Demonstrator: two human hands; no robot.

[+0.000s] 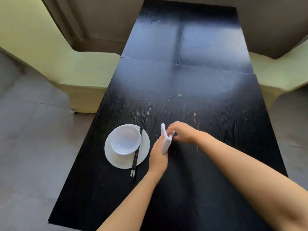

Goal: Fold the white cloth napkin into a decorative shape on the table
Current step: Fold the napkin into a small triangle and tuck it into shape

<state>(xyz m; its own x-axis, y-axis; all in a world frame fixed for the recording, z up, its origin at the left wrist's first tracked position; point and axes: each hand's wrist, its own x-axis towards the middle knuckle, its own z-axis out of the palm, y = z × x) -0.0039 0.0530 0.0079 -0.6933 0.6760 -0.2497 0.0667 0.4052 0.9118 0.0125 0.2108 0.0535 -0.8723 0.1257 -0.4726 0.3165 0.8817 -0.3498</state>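
Note:
The white cloth napkin (166, 141) is folded small and narrow, held upright between both hands just above the black table (191, 80). My left hand (158, 155) grips its lower part from the left side. My right hand (181, 132) pinches its upper right flap, fingers curled over the cloth. One rounded tip of the napkin sticks up at the top left, free of both hands. Much of the napkin's lower half is hidden behind my left hand.
A white bowl (125, 139) sits on a white plate (145, 144) left of my hands. Black chopsticks (137, 152) lie across the plate's right edge. Pale green chairs stand at the left (66, 67) and right (275, 77) of the table. Small crumbs (179, 95) lie mid-table.

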